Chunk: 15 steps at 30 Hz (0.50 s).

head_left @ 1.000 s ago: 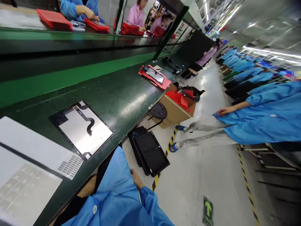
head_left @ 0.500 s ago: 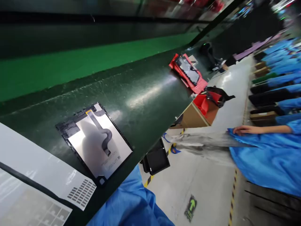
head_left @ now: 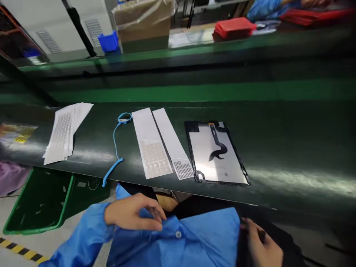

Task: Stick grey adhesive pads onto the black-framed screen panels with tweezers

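Observation:
My left hand [head_left: 136, 213] hovers over the lap of the blue smock [head_left: 178, 241], open, fingers loosely bent and nothing in it. At the smock's right edge is my right hand [head_left: 263, 243], slightly blurred, its fingers curled together; whatever they hold is hidden. In front of me on the bench lies a tablet screen panel [head_left: 205, 155], silvery back up, with a dark flex cable [head_left: 218, 146] across it. Beside it are a white sheet of small dark stickers [head_left: 174, 144] and another white sheet with pale stickers [head_left: 151, 144]. Neither hand touches the panel or sheets.
A blue coiled cord [head_left: 114, 141] hangs over the bench edge [head_left: 91, 171]. Further left lies a stack of sticker sheets [head_left: 66, 129]. A green bin [head_left: 39, 204] stands on the floor at left. Across the bench are red pouches [head_left: 233, 27] and a co-worker's blue sleeve [head_left: 264, 9].
My view has swung from the bench's right end and aisle to straight ahead. Both my hands have come into view; the panel and sheets appear to lie as before.

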### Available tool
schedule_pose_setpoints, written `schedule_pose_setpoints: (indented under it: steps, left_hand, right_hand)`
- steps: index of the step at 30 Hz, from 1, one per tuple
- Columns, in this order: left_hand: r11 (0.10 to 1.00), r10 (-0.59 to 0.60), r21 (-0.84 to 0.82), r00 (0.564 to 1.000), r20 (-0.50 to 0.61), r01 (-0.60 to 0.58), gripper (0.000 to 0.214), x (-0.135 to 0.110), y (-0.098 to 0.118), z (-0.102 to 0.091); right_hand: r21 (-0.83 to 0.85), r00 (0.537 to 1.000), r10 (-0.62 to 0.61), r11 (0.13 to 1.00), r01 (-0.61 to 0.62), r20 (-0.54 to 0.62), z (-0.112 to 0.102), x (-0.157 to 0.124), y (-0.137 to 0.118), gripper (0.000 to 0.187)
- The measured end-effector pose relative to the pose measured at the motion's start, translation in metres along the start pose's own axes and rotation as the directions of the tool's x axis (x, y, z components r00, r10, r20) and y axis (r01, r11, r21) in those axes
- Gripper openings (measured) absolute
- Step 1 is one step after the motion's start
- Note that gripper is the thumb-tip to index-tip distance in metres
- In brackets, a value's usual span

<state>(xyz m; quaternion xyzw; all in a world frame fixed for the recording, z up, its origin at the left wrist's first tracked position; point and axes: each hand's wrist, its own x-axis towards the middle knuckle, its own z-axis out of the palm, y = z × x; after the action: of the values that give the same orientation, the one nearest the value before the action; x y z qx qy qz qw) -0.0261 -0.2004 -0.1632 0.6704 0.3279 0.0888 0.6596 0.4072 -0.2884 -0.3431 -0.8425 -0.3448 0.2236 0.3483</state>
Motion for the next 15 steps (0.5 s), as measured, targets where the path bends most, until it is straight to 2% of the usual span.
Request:
schedule_pose_setpoints:
  steps: [1, 2, 3, 4, 5, 6, 7, 8, 10, 12, 13, 14, 15]
  left_hand:
    - [0.997, 0.072, 0.009, 0.99, -0.117, -0.071, 0.03, -0.014, 0.015, -0.013]
    - [0.986, 0.131, 0.141, 0.948, -0.291, -0.093, 0.023, -0.022, 0.027, -0.028]
    - [0.933, 0.226, 0.354, 0.869, -0.44, -0.063, 0.02, -0.024, 0.034, -0.046]
    - [0.827, 0.335, 0.561, 0.763, -0.553, 0.043, 0.018, -0.02, 0.037, -0.066]
    - [0.782, 0.382, 0.611, 0.677, -0.629, 0.125, 0.016, -0.012, 0.036, -0.088]
    - [0.76, 0.399, 0.621, 0.615, -0.68, 0.193, 0.017, 0.0, 0.031, -0.111]
    - [0.742, 0.399, 0.614, 0.558, -0.727, 0.269, 0.023, 0.012, 0.024, -0.135]
    - [0.725, 0.388, 0.599, 0.517, -0.763, 0.34, 0.029, 0.024, 0.016, -0.157]
    - [0.701, 0.338, 0.555, 0.476, -0.812, 0.448, 0.03, 0.041, 0.004, -0.194]
    - [0.697, 0.298, 0.501, 0.428, -0.853, 0.513, 0.016, 0.046, 0.004, -0.213]
    - [0.703, 0.292, 0.484, 0.409, -0.865, 0.521, 0.014, 0.045, 0.009, -0.214]
    - [0.714, 0.297, 0.478, 0.397, -0.868, 0.511, 0.015, 0.042, 0.015, -0.209]
    - [0.731, 0.31, 0.483, 0.396, -0.864, 0.482, 0.018, 0.038, 0.021, -0.199]
  right_hand:
    - [-0.007, 1.0, -0.012, 1.0, 0.012, 0.01, -0.001, 0.009, -0.006, 0.049]
    - [-0.023, 0.999, -0.034, 0.999, 0.035, 0.034, -0.001, 0.017, -0.014, 0.047]
    - [-0.049, 0.995, -0.075, 0.996, 0.078, 0.066, 0.002, 0.023, -0.024, 0.046]
    - [-0.071, 0.987, -0.126, 0.989, 0.134, 0.105, 0.008, 0.027, -0.037, 0.045]
    - [-0.077, 0.97, -0.186, 0.977, 0.2, 0.157, 0.016, 0.029, -0.051, 0.044]
    - [-0.061, 0.939, -0.256, 0.959, 0.276, 0.23, 0.025, 0.028, -0.067, 0.043]
    - [-0.017, 0.888, -0.33, 0.935, 0.354, 0.322, 0.035, 0.024, -0.083, 0.044]
    - [0.047, 0.809, -0.397, 0.906, 0.42, 0.433, 0.042, 0.017, -0.101, 0.044]
    - [0.18, 0.584, -0.46, 0.863, 0.473, 0.669, 0.048, -0.003, -0.135, 0.046]
    - [0.266, 0.369, -0.459, 0.844, 0.466, 0.808, 0.041, -0.027, -0.168, 0.046]
    - [0.295, 0.307, -0.466, 0.833, 0.468, 0.83, 0.034, -0.038, -0.183, 0.045]
    - [0.321, 0.273, -0.485, 0.817, 0.479, 0.831, 0.027, -0.049, -0.197, 0.042]
    - [0.356, 0.26, -0.523, 0.796, 0.49, 0.812, 0.021, -0.059, -0.21, 0.04]
